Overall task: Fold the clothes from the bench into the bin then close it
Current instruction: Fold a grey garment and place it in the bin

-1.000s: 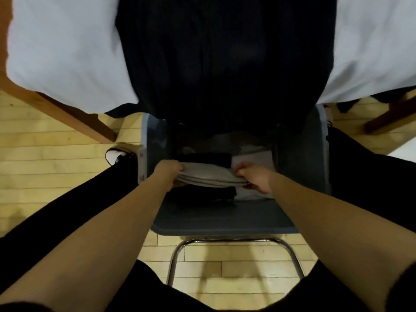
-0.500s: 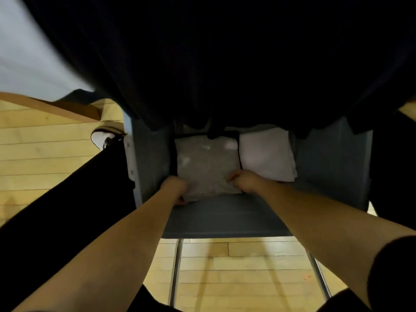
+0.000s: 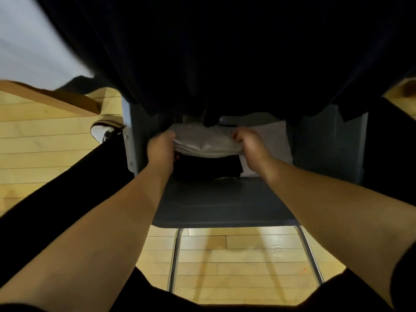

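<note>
Hands, left (image 3: pixel 161 146), right (image 3: pixel 249 141), gripping folded grey garment (image 3: pixel 206 143) inside bin (image 3: pixel 225 199)

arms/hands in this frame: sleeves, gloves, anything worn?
Both forearms are bare up to the frame edge. No gloves, watch or rings show on the left hand or the right hand. A strip of black fabric, perhaps a short sleeve, shows at the lower right edge by the right upper arm.

Grey garment (image 3: pixel 206 144), dark grey bin (image 3: pixel 225 203)
</note>
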`<act>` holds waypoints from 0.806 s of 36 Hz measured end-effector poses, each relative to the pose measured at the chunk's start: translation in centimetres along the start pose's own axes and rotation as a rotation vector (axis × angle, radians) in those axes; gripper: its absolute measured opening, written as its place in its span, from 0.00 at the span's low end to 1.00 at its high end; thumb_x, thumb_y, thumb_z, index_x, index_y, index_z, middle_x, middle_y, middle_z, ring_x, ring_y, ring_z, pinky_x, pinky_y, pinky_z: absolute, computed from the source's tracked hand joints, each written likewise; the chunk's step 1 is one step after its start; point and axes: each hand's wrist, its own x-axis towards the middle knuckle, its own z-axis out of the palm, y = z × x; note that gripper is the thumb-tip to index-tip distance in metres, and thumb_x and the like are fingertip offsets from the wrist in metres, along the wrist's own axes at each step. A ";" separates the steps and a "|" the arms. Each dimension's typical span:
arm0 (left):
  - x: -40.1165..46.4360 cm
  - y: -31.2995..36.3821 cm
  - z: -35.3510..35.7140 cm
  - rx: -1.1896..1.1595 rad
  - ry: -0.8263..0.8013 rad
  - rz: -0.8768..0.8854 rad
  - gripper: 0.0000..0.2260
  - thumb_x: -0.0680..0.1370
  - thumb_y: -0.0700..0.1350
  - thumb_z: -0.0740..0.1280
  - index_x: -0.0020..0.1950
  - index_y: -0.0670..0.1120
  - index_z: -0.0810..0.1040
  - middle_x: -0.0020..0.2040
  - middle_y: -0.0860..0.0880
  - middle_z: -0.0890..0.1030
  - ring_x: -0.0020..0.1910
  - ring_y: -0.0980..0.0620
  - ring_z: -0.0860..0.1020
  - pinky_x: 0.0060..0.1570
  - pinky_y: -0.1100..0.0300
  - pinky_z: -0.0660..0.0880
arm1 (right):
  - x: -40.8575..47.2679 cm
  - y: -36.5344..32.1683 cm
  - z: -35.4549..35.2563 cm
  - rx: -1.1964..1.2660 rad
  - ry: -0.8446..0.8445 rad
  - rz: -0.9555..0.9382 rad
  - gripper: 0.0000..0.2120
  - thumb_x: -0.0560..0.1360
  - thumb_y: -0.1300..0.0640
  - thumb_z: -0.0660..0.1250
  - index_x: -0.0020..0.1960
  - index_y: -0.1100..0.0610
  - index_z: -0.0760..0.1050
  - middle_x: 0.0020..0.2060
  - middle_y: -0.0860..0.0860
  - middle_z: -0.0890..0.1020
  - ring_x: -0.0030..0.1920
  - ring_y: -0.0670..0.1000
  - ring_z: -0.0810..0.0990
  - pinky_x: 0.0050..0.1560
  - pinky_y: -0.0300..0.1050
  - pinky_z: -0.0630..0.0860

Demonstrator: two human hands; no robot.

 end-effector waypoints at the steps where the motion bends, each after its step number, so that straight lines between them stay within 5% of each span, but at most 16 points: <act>1: 0.0 0.4 -0.3 -0.003 0.005 0.044 0.05 0.75 0.44 0.67 0.39 0.45 0.76 0.35 0.45 0.73 0.33 0.48 0.70 0.31 0.58 0.67 | -0.3 -0.9 0.1 0.016 0.014 -0.050 0.13 0.76 0.65 0.57 0.36 0.54 0.73 0.39 0.53 0.75 0.41 0.51 0.72 0.39 0.43 0.67; 6: -0.3 0.8 -1.5 0.165 -0.014 0.096 0.07 0.78 0.44 0.64 0.39 0.46 0.74 0.34 0.46 0.71 0.32 0.49 0.70 0.32 0.57 0.67 | -1.0 -2.0 -0.1 0.023 0.011 -0.182 0.14 0.75 0.70 0.56 0.35 0.57 0.69 0.35 0.53 0.72 0.36 0.46 0.71 0.33 0.35 0.68; 10: 0.7 -1.6 -1.6 0.520 -0.061 0.169 0.05 0.78 0.42 0.61 0.46 0.42 0.74 0.39 0.42 0.75 0.34 0.46 0.73 0.31 0.59 0.69 | -0.3 1.3 -0.9 -0.262 -0.094 -0.184 0.10 0.77 0.65 0.61 0.40 0.55 0.75 0.39 0.51 0.77 0.40 0.44 0.74 0.37 0.32 0.69; 14: 1.7 -3.8 -0.8 0.898 -0.193 -0.028 0.13 0.81 0.41 0.60 0.59 0.33 0.75 0.45 0.36 0.80 0.32 0.45 0.76 0.29 0.57 0.72 | 1.7 5.8 -1.9 -0.671 -0.201 -0.077 0.09 0.78 0.58 0.65 0.56 0.56 0.81 0.56 0.53 0.82 0.57 0.52 0.78 0.51 0.36 0.69; 17: 1.3 -5.2 -0.3 1.127 -0.226 -0.012 0.15 0.82 0.43 0.63 0.64 0.34 0.75 0.56 0.37 0.80 0.42 0.44 0.79 0.35 0.58 0.74 | 2.2 7.8 -1.7 -0.772 -0.253 -0.015 0.11 0.80 0.61 0.62 0.57 0.55 0.81 0.63 0.52 0.79 0.63 0.53 0.76 0.55 0.32 0.65; 21: 2.1 -6.7 -0.1 1.282 -0.179 0.027 0.16 0.82 0.41 0.60 0.68 0.37 0.74 0.65 0.38 0.77 0.62 0.40 0.78 0.29 0.64 0.66 | 2.6 8.8 -1.2 -0.794 -0.278 0.039 0.13 0.81 0.63 0.60 0.58 0.57 0.81 0.66 0.54 0.76 0.65 0.55 0.74 0.60 0.35 0.66; 23: 2.0 -6.8 0.0 1.194 -0.185 -0.058 0.16 0.83 0.40 0.59 0.69 0.36 0.73 0.66 0.38 0.76 0.64 0.40 0.76 0.41 0.59 0.74 | 2.8 9.3 -1.2 -0.858 -0.287 0.037 0.14 0.81 0.63 0.58 0.59 0.57 0.80 0.68 0.55 0.75 0.66 0.56 0.73 0.64 0.39 0.66; 25: 1.8 -7.2 -0.5 1.312 -0.277 -0.019 0.16 0.83 0.40 0.58 0.68 0.36 0.73 0.68 0.38 0.75 0.66 0.41 0.74 0.60 0.52 0.72 | 2.6 9.6 -1.0 -0.949 -0.308 0.050 0.17 0.81 0.65 0.57 0.66 0.57 0.76 0.70 0.57 0.72 0.67 0.58 0.72 0.67 0.42 0.67; 29: 1.2 -7.3 -0.2 1.552 -0.295 0.101 0.16 0.84 0.40 0.55 0.69 0.37 0.72 0.70 0.40 0.73 0.68 0.42 0.72 0.66 0.51 0.67 | 2.4 8.8 -0.8 -1.184 -0.379 0.095 0.27 0.81 0.65 0.57 0.79 0.56 0.58 0.76 0.59 0.63 0.72 0.60 0.67 0.70 0.46 0.64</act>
